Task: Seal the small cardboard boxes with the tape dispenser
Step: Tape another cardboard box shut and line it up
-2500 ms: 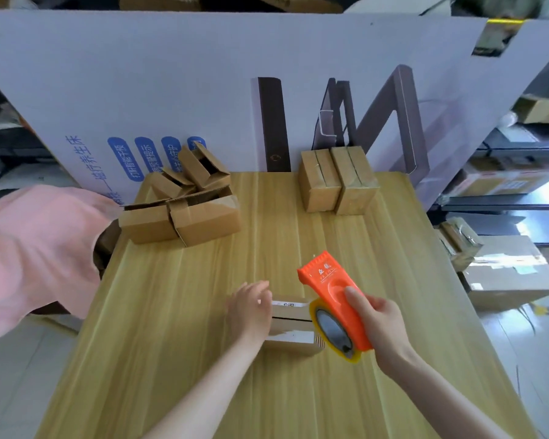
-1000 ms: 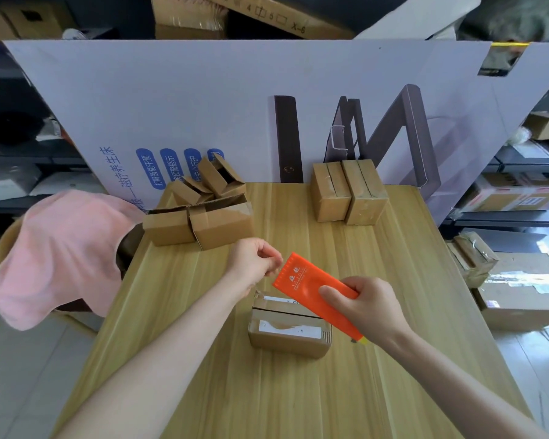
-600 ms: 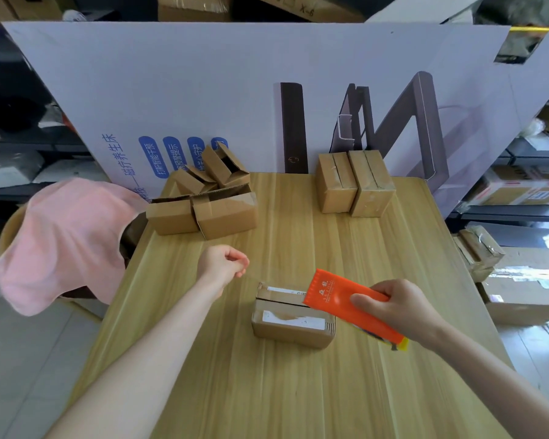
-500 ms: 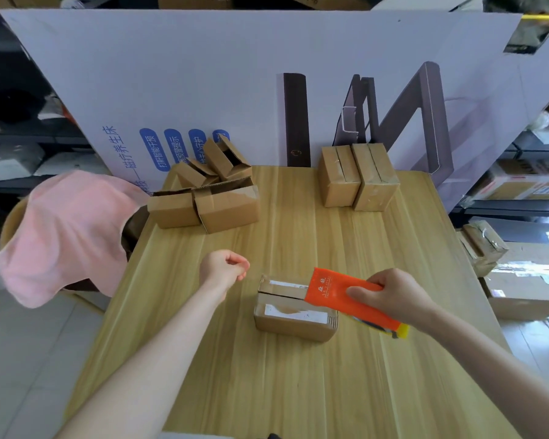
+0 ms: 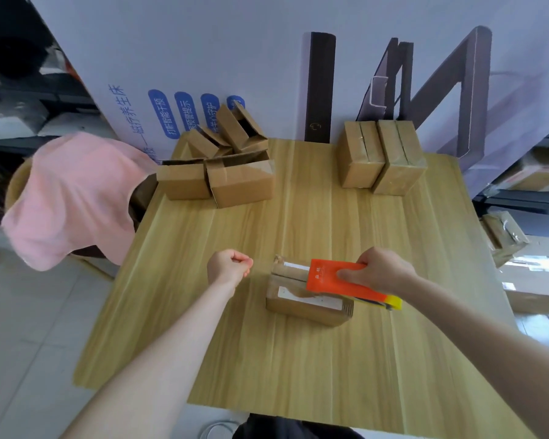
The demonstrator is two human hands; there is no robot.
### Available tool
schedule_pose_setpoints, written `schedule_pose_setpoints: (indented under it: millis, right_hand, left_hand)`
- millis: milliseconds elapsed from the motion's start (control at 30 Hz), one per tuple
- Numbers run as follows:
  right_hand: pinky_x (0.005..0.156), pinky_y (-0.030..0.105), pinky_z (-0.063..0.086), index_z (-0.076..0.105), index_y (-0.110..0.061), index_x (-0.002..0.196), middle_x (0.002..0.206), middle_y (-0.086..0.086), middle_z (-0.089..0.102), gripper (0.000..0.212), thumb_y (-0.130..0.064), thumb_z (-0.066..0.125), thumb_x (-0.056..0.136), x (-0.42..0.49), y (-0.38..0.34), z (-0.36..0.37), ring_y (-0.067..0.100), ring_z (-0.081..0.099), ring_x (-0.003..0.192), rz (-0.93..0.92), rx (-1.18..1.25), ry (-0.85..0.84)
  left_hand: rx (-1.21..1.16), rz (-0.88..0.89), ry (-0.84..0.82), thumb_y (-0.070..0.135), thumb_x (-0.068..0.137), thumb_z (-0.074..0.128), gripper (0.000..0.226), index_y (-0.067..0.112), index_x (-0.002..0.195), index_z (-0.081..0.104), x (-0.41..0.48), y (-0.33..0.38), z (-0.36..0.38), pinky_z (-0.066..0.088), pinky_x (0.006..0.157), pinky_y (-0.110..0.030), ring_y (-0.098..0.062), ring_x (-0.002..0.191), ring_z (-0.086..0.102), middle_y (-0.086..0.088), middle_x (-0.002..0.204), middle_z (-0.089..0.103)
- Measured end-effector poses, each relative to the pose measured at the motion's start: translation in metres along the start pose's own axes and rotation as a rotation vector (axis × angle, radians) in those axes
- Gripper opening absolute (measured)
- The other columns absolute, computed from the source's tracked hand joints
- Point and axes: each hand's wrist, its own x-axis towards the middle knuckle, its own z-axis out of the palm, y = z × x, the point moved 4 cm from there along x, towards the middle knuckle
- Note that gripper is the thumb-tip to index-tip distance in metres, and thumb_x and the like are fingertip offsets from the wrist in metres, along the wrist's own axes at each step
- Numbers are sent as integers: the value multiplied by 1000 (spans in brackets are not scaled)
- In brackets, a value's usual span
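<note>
Left hand (image 5: pixel 230 264) pulled aside, fisted, right hand (image 5: pixel 381 270) gripping orange dispenser (image 5: pixel 325 277) over brown box (image 5: pixel 300 308)

I grip the orange tape dispenser (image 5: pixel 330 278) low across the top of the near small cardboard box (image 5: pixel 301 308). The open boxes (image 5: pixel 222 175) sit back left, the taped boxes (image 5: pixel 381 156) back right.

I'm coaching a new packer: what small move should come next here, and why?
Probably lay the left hand on the box to steady it. That hand is a fist beside the box, touching nothing, while the right hand holds the tape dispenser over the box top, where a flap gap shows.
</note>
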Motion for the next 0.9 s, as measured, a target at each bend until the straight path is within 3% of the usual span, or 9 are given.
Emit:
schedule_pose_setpoints:
  millis: [200,333,433,567,633,700,767,900]
  right_hand:
    - [56,25,43,68,-18,87,79,-4,65,50,-66,60,77,5,-7,6,14,63,75,31,-68,-20]
    - [55,25,41,67,-15,85,80,-2,66,50,-63,59,78,7,-20,11,18,64,77,29,-177,-5]
    - [54,25,40,64,-15,80,77,-2,64,48,-63,58,78,9,-27,12,19,62,74,29,-221,3]
    - [52,24,39,61,-15,74,72,-2,61,46,-62,59,78,10,-28,13,18,59,68,47,-228,17]
    - [51,24,38,59,-16,71,70,-2,61,46,-61,59,78,10,-28,13,18,58,65,50,-228,28]
    - [51,23,38,60,-15,72,70,-2,61,46,-61,59,78,10,-28,14,18,58,65,51,-224,33]
    - [52,24,39,60,-15,72,69,-3,61,46,-60,59,77,10,-28,14,17,57,64,54,-214,31]
    - [51,23,39,60,-15,72,67,-3,60,45,-60,59,77,8,-27,14,17,56,61,54,-211,34]
  left_hand:
    - [10,-62,-10,12,81,72,6,14,76,70,7,-23,16,51,60,-23,-13,56,62,-3,68,70]
    - [-24,-87,-3,12,82,71,4,15,80,70,4,-33,31,47,56,-21,-14,61,63,-3,80,72]
    - [-23,-69,-46,15,83,70,1,16,83,70,-2,-38,48,47,67,-23,-17,76,64,-4,88,73]
    - [35,7,-67,14,90,62,16,6,103,66,-10,-36,61,42,74,-25,-22,92,63,-10,104,70]
    - [118,48,-81,20,92,60,37,7,127,56,-7,-34,59,44,84,-28,-24,110,59,-11,123,63]
    - [224,48,-108,31,92,61,70,9,149,29,-1,-34,55,40,99,-33,-26,130,46,-10,143,46]
    - [286,55,-90,39,90,62,82,9,152,17,1,-30,52,39,101,-35,-26,134,41,-10,149,37]
    - [321,137,-13,42,93,56,75,8,150,22,-3,-26,53,39,101,-37,-28,132,41,-12,151,32]
